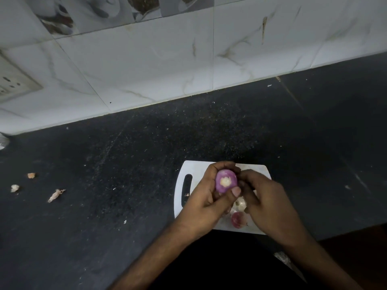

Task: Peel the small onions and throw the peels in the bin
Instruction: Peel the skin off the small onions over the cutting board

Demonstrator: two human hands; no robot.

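The onion (pixel 226 183) sits just right of centre in the lower half of the frame, held above the white cutting board (pixel 193 169). Its surface is smooth purple with a pale trimmed end facing the camera, so it appears almost fully peeled. The left hand (pixel 206 203) grips it, fingers curled over the top and thumb pressed against the lower side. The right hand (pixel 266 203) meets the onion's right edge; its fingers are bent there, but whether they pinch a strip of skin cannot be told.

Below the hands, a second onion (pixel 238 219) lies on the board, reddish and apparently with skin remaining. Pale peel pieces (pixel 240 204) rest beside it, between the two hands. Judged from this, one onion is near completion, at least one remains, and disposal is not yet done. No bin is in view.

The board lies on a dark speckled table (pixel 125 164). Loose peel scraps (pixel 56 195) lie at the left of the frame. Behind, a marbled tile wall (pixel 146 59) fills the upper frame, with a socket plate (pixel 12 84) at the upper left.
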